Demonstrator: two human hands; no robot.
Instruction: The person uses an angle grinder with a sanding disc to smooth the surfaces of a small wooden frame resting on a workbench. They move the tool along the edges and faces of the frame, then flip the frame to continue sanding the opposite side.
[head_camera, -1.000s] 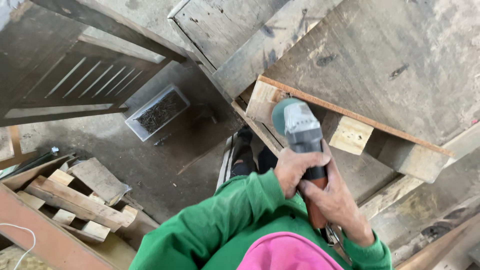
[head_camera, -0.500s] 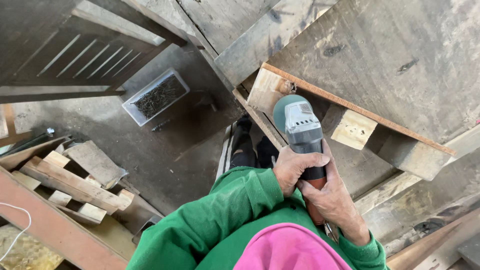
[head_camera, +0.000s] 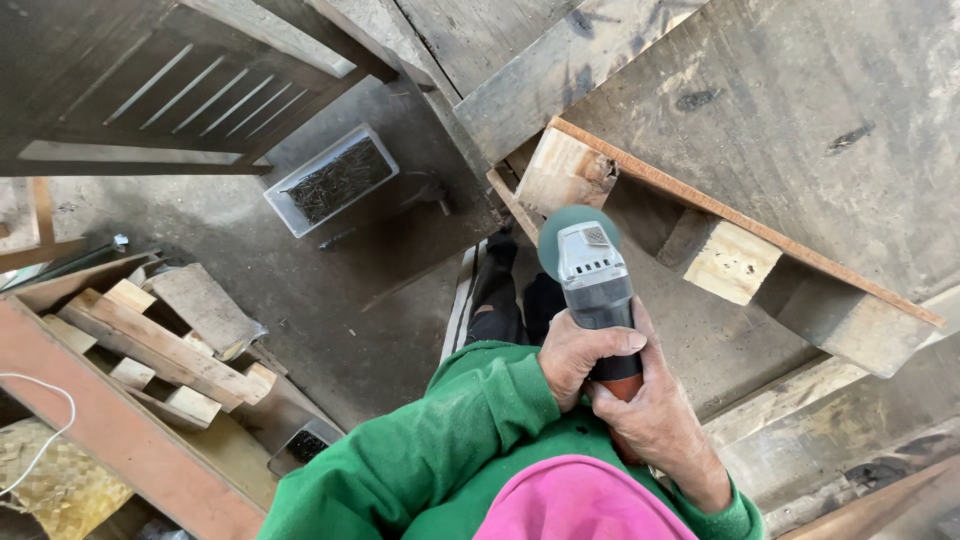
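From the head camera, both hands wrap the dark ribbed body of a grey angle grinder (head_camera: 592, 280): the left hand (head_camera: 583, 358) curls tight round its middle, the right hand (head_camera: 655, 415) clenches the red-orange rear. Its round green disc guard hangs just beside a pale rough-sawn wooden block (head_camera: 563, 172) under a weathered grey plank (head_camera: 800, 110). A rectangular tray of nails (head_camera: 330, 180) sits on the dusty concrete.

Both hands wrap around the grinder (head_camera: 592, 285) in the middle, the left hand (head_camera: 580, 357) above the right hand (head_camera: 655, 415). A wood block (head_camera: 722, 260) sits just right of it. A tray of nails (head_camera: 330, 180) lies on the floor (head_camera: 200, 240) far left, above a pile of wood scraps (head_camera: 165, 345).
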